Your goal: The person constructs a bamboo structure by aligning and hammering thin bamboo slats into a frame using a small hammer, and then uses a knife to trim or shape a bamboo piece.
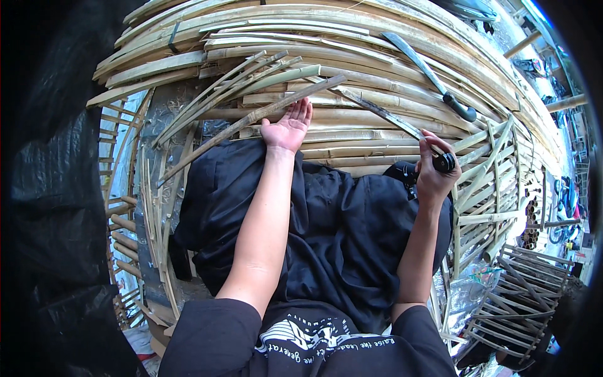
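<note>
My left hand [287, 130] is turned palm up with its fingers stretched out and nothing gripped in it. Just beyond its fingertips, a long greyish bamboo strip [251, 118] slants from lower left to upper right; whether they touch I cannot tell. In my right hand [437, 171] is a long-bladed knife [383, 113], its dark handle end showing past my fingers. The blade points up and left over the bamboo, toward the far end of the strip. Several thinner green strips [229, 91] lie fanned out left of my left hand.
Split bamboo lengths [358, 135] form a wide layer ahead of my lap. On it rests a second long knife [418, 63] with a dark hooked handle. A woven bamboo lattice [487, 188] stands to the right, a slatted bamboo frame [518, 301] lower right. Dark sheeting [59, 207] hangs at left.
</note>
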### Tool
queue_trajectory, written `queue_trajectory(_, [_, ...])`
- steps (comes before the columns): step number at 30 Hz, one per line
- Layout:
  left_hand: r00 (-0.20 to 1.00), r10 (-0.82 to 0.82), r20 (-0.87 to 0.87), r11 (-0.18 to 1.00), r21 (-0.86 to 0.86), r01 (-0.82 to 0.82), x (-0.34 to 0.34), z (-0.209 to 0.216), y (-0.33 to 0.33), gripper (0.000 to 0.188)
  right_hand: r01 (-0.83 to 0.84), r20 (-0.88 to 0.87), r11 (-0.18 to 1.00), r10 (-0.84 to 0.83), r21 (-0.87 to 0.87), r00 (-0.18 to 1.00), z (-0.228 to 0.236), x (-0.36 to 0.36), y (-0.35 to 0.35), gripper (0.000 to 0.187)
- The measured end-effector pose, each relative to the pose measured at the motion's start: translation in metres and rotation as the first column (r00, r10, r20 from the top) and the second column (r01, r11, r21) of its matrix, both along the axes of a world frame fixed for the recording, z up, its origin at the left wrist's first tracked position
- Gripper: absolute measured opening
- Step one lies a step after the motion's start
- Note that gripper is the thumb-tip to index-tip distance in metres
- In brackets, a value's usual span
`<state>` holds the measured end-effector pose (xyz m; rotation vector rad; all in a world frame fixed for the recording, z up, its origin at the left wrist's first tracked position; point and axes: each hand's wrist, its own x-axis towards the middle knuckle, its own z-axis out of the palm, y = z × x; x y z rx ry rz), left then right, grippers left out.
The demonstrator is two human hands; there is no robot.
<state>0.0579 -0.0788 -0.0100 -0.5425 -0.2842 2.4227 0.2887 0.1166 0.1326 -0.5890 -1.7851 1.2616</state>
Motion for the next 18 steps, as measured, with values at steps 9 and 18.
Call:
queue_trajectory(9, [0.964,-0.018,-0.266,0.998,0.052,0.034,-0.02,0.021,0.014,0.106,-0.018,-0.011,1.0,0.018,-0.024,1.0,0.007,0.0,-0.009,0.013])
queue_trajectory(18, [0.949,0.043,-0.314,0.957,0.284,0.05,-0.054,0.057,0.033,0.081,0.015,0.068,0.997,-0.01,-0.078,0.998,0.015,0.001,-0.014,0.017])
